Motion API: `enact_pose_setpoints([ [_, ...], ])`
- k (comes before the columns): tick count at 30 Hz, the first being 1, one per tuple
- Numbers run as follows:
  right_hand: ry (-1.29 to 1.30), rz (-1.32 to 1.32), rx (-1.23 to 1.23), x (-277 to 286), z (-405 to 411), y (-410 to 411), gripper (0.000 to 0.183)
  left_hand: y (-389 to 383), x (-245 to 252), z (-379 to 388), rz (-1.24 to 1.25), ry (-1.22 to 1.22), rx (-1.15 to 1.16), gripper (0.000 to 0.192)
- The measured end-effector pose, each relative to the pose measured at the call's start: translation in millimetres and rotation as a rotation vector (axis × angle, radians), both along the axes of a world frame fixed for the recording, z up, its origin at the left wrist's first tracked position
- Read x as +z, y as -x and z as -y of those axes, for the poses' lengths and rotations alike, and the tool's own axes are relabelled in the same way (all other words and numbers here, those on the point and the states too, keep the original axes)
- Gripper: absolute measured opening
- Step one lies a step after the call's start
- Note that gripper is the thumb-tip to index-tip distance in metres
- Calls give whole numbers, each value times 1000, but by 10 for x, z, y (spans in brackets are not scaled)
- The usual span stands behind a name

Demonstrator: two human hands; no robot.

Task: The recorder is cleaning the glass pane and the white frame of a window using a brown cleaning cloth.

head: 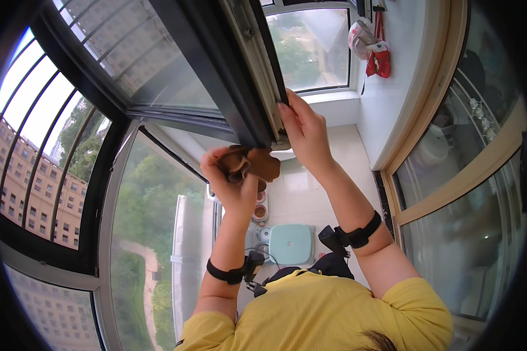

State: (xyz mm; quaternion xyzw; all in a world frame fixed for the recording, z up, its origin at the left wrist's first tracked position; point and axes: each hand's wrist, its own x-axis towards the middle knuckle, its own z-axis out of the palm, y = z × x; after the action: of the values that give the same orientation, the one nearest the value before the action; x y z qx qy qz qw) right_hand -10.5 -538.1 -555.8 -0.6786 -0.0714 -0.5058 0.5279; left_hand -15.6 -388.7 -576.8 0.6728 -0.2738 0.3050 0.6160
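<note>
An open window sash with a dark frame (221,74) juts in from the top, its pane (171,66) to the left. My left hand (228,182) grips a crumpled brown cloth (261,164) against the bottom corner of the sash frame. The cloth hides part of that corner. Higher and to the right, my right hand (305,131) holds the sash's edge between thumb and fingers.
A light blue stool (291,244) stands on the tiled floor near my legs, with pet food bowls (260,212) beyond it. Barred windows (48,145) line the left. Sliding glass doors (456,206) stand right. A red pouch (379,63) hangs on the wall.
</note>
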Motion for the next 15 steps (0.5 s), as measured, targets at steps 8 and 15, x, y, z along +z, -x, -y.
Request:
enact_pose_setpoints([
  [8,-10,-20,-30,-23,-32,23,26,-142,503,201,112,29,92,65],
  [15,-10,-108,-31,35,-18,103,29,-347,-194,-257,-186,-16,147,54],
])
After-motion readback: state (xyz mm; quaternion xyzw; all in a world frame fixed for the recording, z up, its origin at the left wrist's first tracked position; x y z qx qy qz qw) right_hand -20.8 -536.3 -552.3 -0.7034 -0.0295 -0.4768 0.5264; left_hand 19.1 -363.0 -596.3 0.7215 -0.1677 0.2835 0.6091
